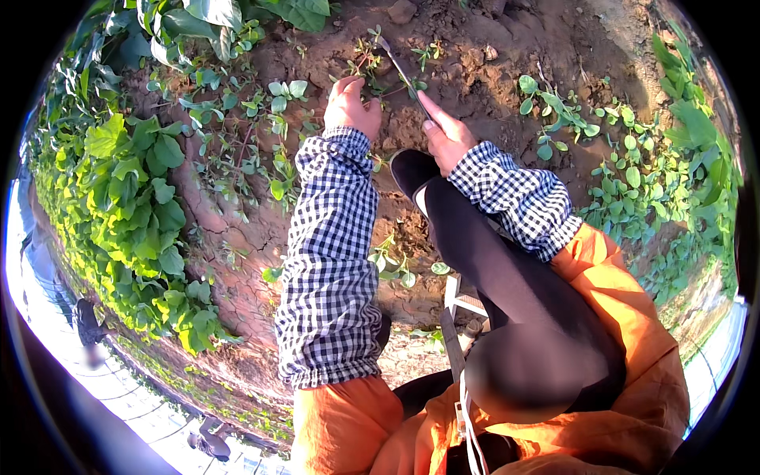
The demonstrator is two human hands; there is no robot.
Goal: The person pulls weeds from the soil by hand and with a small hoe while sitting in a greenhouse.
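Observation:
My right hand (450, 135) grips a slim metal hand tool (402, 72), its forefinger laid along the shaft. The tool's narrow tip points away from me, beside a low weed (363, 58) with small leaves and reddish stems. Left of the tool, my left hand (354, 110) is just above the soil with its fingers bent and the thumb apart from them. Its fingertips are close to the weed; whether they touch it is hard to see. A thin reddish stem runs between my left thumb and the tool.
Bare brown soil (504, 89) lies ahead. Bushy leafy plants (142, 196) grow at left, more broad-leaved plants (641, 178) at right. My dark shoe (414, 172) is just below my right hand. A small stool frame (454, 297) is under me. Two people (208, 442) (89, 323) appear at the lower left rim.

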